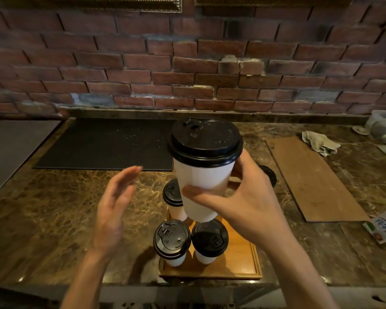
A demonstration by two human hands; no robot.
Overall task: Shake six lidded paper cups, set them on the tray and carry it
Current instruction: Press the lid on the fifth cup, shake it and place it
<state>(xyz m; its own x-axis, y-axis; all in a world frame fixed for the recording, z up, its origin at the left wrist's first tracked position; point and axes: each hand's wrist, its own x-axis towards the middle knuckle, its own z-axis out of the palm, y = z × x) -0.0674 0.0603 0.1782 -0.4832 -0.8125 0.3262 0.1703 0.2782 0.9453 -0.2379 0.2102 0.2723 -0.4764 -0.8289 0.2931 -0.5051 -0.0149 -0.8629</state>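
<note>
My right hand [247, 201] grips a white paper cup with a black lid [204, 170], held upright in the air above the wooden tray [241, 262]. Three lidded cups stand on the tray: one at the front left [172, 241], one beside it [210, 240], one behind [173, 196], partly hidden by the held cup. The black lid of another cup [269, 175] peeks out behind my right hand. My left hand [114, 208] hovers open, fingers spread, left of the held cup and apart from it.
The tray sits at the front edge of a brown marble counter [54, 219]. A black mat [107, 143] lies at the back, a brown board [314, 179] to the right, with a rag [320, 142] and a carton [382, 228]. A brick wall stands behind.
</note>
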